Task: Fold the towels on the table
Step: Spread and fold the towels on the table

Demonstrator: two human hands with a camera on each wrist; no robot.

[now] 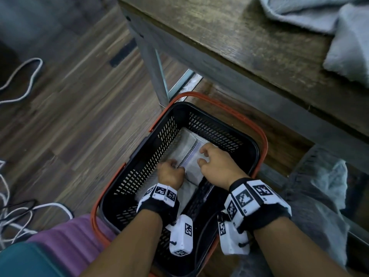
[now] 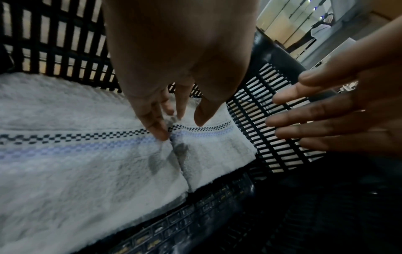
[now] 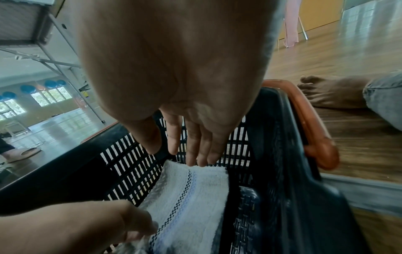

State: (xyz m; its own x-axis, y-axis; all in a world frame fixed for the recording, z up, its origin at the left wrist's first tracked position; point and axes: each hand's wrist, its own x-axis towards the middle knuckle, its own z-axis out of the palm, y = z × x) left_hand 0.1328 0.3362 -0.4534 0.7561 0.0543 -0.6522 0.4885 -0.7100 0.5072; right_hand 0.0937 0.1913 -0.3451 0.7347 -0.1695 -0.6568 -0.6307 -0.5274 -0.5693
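Note:
A folded white towel (image 1: 187, 143) with a checkered and a blue stripe lies in a black basket (image 1: 215, 128) on the floor. In the left wrist view my left hand (image 2: 180, 128) pinches the towel (image 2: 87, 163) at the stripe, where a crease forms. My right hand (image 1: 203, 155) hovers with straight, spread fingers (image 2: 304, 118) over the towel's far end (image 3: 195, 197), by the basket wall (image 3: 130, 168). The head view shows my left hand (image 1: 171, 165) curled on the towel's near part. Crumpled grey-blue towels (image 1: 349, 47) lie on the wooden table (image 1: 239, 47).
The basket has orange handles (image 1: 263, 136) and stands beside the metal table leg (image 1: 155, 72). White and black cables (image 1: 20, 80) trail over the wood floor at left. A purple ribbed object (image 1: 69, 236) sits at the basket's near left. A bare foot (image 3: 330, 92) rests right of the basket.

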